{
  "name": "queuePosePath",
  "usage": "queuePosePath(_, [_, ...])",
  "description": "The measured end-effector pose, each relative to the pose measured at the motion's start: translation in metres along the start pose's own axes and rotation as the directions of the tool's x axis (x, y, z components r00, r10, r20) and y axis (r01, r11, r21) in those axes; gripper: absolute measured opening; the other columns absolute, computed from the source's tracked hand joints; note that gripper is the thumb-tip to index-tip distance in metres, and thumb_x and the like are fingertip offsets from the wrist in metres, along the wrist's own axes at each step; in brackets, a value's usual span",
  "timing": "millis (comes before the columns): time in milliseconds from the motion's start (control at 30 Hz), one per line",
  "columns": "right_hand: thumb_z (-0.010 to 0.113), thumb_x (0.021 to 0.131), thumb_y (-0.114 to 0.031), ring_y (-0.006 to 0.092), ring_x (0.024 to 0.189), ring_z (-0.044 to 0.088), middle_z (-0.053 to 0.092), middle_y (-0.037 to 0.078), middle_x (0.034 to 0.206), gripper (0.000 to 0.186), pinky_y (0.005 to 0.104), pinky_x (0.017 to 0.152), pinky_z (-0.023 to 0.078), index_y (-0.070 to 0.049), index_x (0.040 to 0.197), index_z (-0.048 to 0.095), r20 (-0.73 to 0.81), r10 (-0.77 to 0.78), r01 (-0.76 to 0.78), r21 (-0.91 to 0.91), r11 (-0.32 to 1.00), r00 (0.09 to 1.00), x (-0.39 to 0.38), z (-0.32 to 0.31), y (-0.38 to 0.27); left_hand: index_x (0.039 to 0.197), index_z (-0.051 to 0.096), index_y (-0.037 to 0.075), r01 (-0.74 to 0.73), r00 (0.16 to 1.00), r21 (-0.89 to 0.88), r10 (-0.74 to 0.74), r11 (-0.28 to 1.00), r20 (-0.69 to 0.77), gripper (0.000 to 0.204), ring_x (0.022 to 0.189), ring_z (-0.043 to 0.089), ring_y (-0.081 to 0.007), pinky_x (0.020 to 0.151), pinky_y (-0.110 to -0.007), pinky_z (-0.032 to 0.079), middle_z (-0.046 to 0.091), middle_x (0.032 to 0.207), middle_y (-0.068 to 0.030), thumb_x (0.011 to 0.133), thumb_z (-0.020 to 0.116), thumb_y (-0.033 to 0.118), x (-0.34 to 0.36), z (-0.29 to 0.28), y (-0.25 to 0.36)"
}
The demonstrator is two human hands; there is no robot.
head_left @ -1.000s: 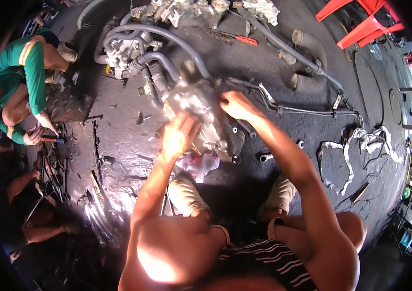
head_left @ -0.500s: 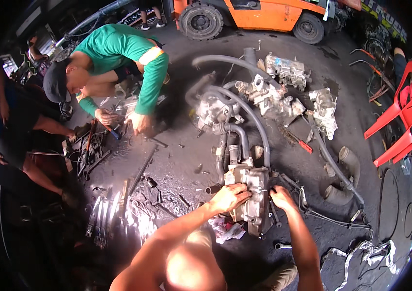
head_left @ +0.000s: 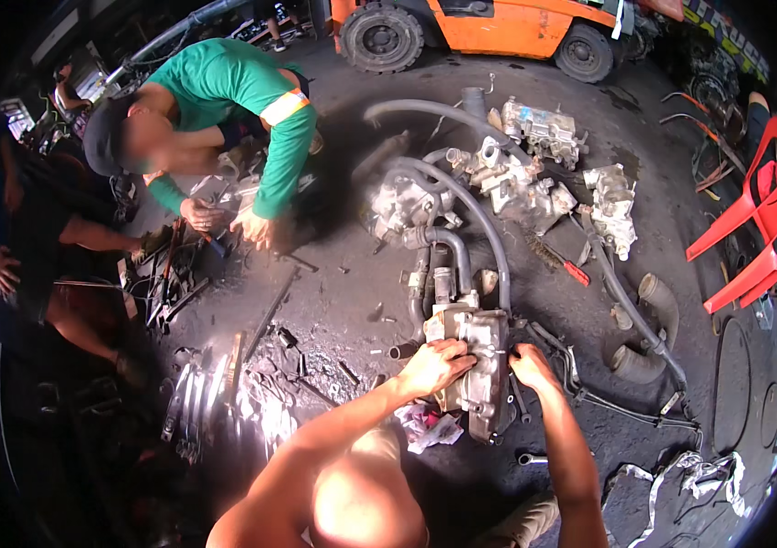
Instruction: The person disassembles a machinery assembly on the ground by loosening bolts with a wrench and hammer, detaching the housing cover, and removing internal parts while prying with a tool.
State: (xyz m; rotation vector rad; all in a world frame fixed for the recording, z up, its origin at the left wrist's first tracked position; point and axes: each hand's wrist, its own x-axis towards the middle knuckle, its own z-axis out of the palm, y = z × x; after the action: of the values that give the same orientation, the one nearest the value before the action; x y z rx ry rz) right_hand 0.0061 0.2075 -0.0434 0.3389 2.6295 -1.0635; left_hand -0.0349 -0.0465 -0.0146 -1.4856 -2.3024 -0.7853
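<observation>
In front of me a grey cast-metal engine housing point(head_left: 478, 352) stands on the dark floor, with thick grey hoses point(head_left: 459, 260) running to its far end. My left hand point(head_left: 438, 367) lies on its left side, fingers curled over the edge and gripping it. At the right side my right hand point(head_left: 532, 367) is closed close against the housing; what its fingers pinch, if anything, is hidden. Just below that hand is a slim wrench point(head_left: 521, 402). Another wrench point(head_left: 533, 459) lies nearer me, and a crumpled stained rag point(head_left: 429, 429) sits beside the housing's lower left.
A co-worker in a green shirt point(head_left: 224, 87) bends over parts at the far left. Wrenches point(head_left: 196, 402) and sockets lie left. More metal engine parts point(head_left: 521, 187) stand beyond, with a red chair point(head_left: 763, 219) right and an orange forklift point(head_left: 489, 32) behind. Pipes and cables point(head_left: 626, 411) lie right.
The housing has tilted slightly under my hands, and my right hand has shifted a little. The co-worker's head and hands have moved slightly.
</observation>
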Motion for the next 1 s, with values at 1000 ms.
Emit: queuePosePath(1000, [0.061, 0.080, -0.012, 0.0283, 0.097, 0.068, 0.071, 0.023, 0.101, 0.032, 0.0350, 0.087, 0.049, 0.009, 0.104, 0.067, 0.053, -0.060, 0.048, 0.201, 0.978, 0.997, 0.000, -0.008, -0.010, 0.103, 0.071, 0.012, -0.001, 0.998, 0.003, 0.000, 1.000, 0.061, 0.025, 0.100, 0.062, -0.0272, 0.085, -0.041, 0.050, 0.061, 0.105, -0.0089, 0.082, 0.063, 0.023, -0.011, 0.001, -0.010])
